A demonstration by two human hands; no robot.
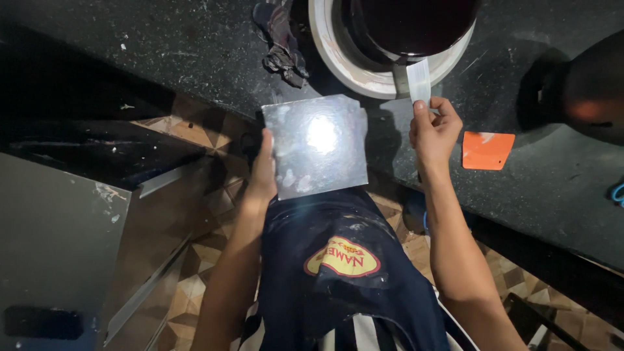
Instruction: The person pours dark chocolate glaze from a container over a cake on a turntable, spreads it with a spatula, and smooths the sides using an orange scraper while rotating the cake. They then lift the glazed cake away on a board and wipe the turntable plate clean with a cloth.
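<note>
You are gripping a square grey tile (318,144) by its left edge with your left hand (263,170), fingers wrapped behind it and thumb at the front, and it is catching a bright glare in the middle. The tile is hanging in front of your dark apron (338,260), its far edge reaching over the near edge of the black speckled counter (195,58). Your right hand (434,133) is pinching a small pale scraper (419,81) between thumb and fingers, just right of the tile and apart from it. The scraper's tip is lying against the rim of the white bucket (351,68) on the counter. An orange plastic spreader (487,150) is lying right of your hand, and a crumpled rag (283,42) is lying left of the bucket.
</note>
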